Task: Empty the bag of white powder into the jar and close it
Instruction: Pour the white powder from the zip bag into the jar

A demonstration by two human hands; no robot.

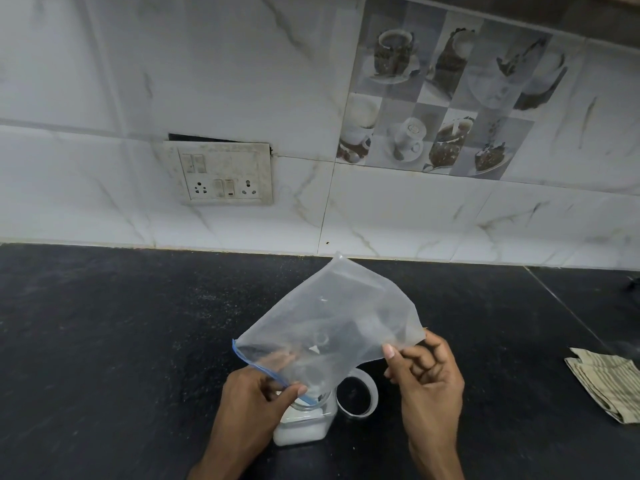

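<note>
A clear zip bag (332,317) with a blue seal strip hangs tilted above the jar, its mouth pointing down into the jar's opening. It looks nearly empty. My left hand (256,393) pinches the bag's sealed-edge end just over the jar. My right hand (426,379) pinches the bag's lower right corner and holds it up. The clear jar (304,427) stands on the black counter (104,341) with white powder in its lower part. Its clear round lid (356,396) lies on the counter right beside the jar.
A folded striped cloth (609,382) lies at the right of the counter. A white tiled wall with a switch and socket plate (221,174) runs behind. A dark object (633,282) shows at the far right edge.
</note>
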